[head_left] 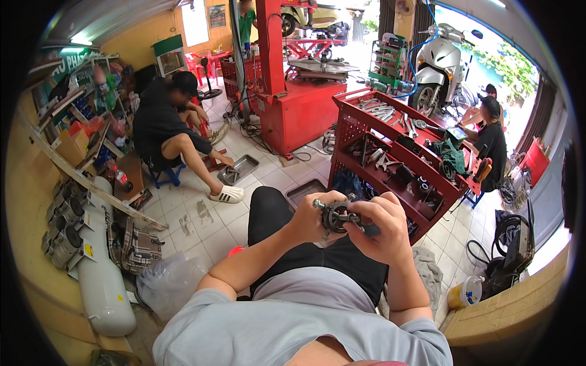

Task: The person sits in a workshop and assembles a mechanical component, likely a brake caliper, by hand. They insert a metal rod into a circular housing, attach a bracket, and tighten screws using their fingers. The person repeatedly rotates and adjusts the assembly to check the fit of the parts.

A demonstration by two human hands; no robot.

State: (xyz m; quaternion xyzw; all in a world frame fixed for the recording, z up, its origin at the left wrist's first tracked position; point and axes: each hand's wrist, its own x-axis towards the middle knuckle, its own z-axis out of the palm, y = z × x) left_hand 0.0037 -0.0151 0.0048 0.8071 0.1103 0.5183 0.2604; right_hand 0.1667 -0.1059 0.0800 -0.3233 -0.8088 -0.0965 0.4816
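Above my lap, both hands meet at a round dark metal part [334,217] with a ring-like rim and a bolt-like piece through its middle. My left hand [310,221] grips it from the left side, fingers wrapped round the edge. At its upper left a greenish metal bolt head [318,204] sticks out beside my left fingers. My right hand [386,229] is closed at the other side, its thumb and fingers pinching the part near the middle. The fingers hide much of the part, so its exact kind is unclear.
A red tool cart [397,152] with wrenches stands ahead right. Metal trays [247,165] lie on the tiled floor. A seated person [162,122] works at the left; others sit at the right beyond the cart. A white tank [101,280] and a plastic bag [171,283] are at left.
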